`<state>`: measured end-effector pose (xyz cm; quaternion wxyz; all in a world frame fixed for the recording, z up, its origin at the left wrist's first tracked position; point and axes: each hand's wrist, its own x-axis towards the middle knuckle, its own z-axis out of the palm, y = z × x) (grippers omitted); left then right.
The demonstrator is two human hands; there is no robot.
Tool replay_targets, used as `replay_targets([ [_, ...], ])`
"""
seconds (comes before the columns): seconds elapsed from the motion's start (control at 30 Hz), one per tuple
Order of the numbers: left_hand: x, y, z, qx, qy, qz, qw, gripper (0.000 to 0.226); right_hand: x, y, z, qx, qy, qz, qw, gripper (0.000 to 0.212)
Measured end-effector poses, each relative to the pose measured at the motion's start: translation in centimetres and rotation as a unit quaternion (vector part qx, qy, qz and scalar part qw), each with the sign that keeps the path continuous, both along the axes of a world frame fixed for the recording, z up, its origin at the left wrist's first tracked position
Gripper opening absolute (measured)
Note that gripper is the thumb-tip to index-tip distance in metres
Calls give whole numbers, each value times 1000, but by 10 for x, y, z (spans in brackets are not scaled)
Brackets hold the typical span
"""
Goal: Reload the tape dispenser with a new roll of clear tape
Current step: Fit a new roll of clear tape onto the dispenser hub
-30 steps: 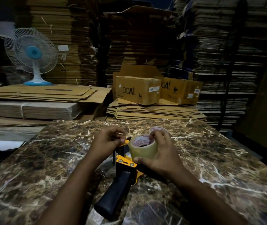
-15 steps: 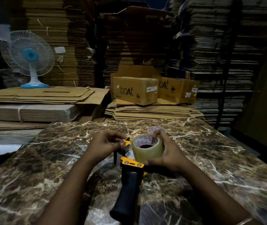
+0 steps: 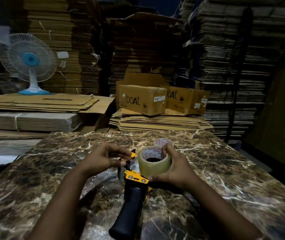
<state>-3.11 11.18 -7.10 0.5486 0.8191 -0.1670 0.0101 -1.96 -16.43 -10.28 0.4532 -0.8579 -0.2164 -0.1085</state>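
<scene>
A yellow and black tape dispenser [image 3: 134, 177] lies on the marble table [image 3: 207, 170], its black handle [image 3: 128, 212] pointing toward me. A roll of clear tape [image 3: 154, 164] with a printed white core sits on the dispenser's head. My right hand [image 3: 174, 168] wraps around the roll from the right, thumb at the dispenser's yellow plate. My left hand [image 3: 107, 158] pinches the dispenser's front end by its yellow tip. An empty tape core [image 3: 162, 142] lies on the table just behind the roll.
Crinkled clear plastic wrap [image 3: 102, 182] lies under the dispenser. Two "boat" cartons [image 3: 141, 99] sit on flat cardboard behind the table. A blue and white fan [image 3: 28, 61] stands at left. Tall cardboard stacks fill the background.
The dispenser's handle has swung from pointing lower left to pointing almost straight toward me. Both hands keep their hold on the roll and the front end.
</scene>
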Motion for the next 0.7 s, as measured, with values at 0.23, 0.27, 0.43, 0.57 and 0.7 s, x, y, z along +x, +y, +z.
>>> replay_targets([
  [0.23, -10, -34, 8, 73, -33, 29, 996, 75, -1, 0, -1, 4, -11, 7, 1000, 77],
  [0.27, -8, -43, 7, 98, -37, 31, 994, 84, 0, 0, -2, 9, -7, 10, 1000, 80],
  [0.43, -1, -54, 3, 116, -37, 43, 992, 88, 4, -6, -5, 12, -2, 19, 1000, 90],
  [0.57, -2, -59, 2, 118, -47, 65, 990, 86, 6, -13, -10, 58, 23, 46, 997, 90],
  [0.7, -1, -67, 5, 118, -46, 65, 990, 93, 6, -20, -16, 85, 32, 72, 993, 90],
])
